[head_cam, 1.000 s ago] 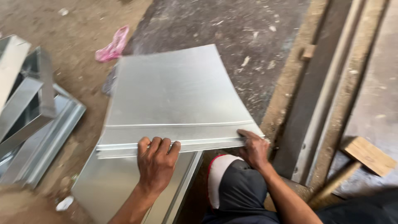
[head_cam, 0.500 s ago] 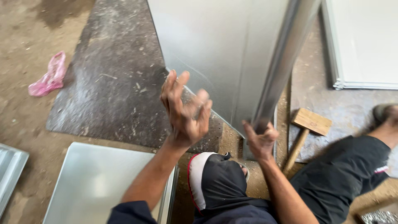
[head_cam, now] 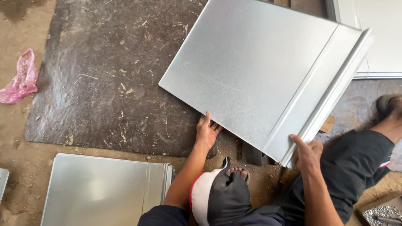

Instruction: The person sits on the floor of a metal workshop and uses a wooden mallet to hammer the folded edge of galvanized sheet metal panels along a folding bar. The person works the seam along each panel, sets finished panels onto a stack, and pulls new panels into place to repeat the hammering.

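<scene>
Galvanised steel fills the middle: one large sheet-metal panel point(head_cam: 255, 71) with a folded seam along one edge, lying tilted over the dark rubber mat point(head_cam: 104, 83) and running off the mat's right side. Left hand point(head_cam: 207, 132) sits at the panel's near edge, fingers tucked under it and thumb up against the rim, gripping lightly. Right hand point(head_cam: 307, 152) is closed around the panel's near corner, right at the end of the folded seam, fingers wrapped over the lip. Just below the panel, between the two arms, one sandalled foot point(head_cam: 237, 170) shows its toes. Below the mat's near edge lies one flat stack of similar panels point(head_cam: 104, 190). Off the mat's left side, one crumpled pink plastic bag point(head_cam: 20, 79) on the dirt floor. Beyond the panel's far right corner, another pale sheet point(head_cam: 383, 42) lies flat.
</scene>
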Available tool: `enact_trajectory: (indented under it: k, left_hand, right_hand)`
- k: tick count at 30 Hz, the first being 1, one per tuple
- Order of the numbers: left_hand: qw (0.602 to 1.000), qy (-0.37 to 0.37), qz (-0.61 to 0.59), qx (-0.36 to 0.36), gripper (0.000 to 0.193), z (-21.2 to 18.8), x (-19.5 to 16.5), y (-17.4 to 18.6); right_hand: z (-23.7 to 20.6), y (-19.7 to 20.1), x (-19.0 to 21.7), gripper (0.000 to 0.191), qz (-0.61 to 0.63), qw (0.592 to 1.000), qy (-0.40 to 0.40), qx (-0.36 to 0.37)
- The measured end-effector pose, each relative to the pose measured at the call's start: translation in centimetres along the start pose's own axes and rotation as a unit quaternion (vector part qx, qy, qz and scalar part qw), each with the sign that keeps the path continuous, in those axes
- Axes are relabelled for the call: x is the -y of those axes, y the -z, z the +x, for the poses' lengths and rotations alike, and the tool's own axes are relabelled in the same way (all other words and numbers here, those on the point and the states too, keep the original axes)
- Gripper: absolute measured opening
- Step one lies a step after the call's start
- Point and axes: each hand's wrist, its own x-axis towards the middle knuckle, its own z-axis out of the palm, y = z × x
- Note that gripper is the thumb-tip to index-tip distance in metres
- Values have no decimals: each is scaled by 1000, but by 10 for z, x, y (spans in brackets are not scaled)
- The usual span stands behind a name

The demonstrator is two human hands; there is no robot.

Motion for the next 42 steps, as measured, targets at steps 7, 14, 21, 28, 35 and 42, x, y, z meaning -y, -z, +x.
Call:
enact_trajectory:
  k: [7,14,21,28,35,42]
  left_hand:
    - [994,-73,14,85,43,38,15,23]
    - [991,-111,-1,-70,38,0,14,87]
    - [976,-150,-62,-144,30,18,-16,108]
    - [975,-129,-21,-179,24,-5,0,115]
    - [980,-156,100,-67,26,-53,1,55]
    - [843,-286,427,157,20,21,4,-107]
  right_hand:
    - [-8,-11,-19,61,25,989,146,-22]
    - [21,-50,1,40,-25,984,157,74]
    - [66,-121,16,61,-145,952,241,118]
    - [61,-88,-7,37,-134,939,317,6]
    - [42,-8,-89,38,-350,920,89,-155]
    - [53,-1,-82,58,253,942,-196,101]
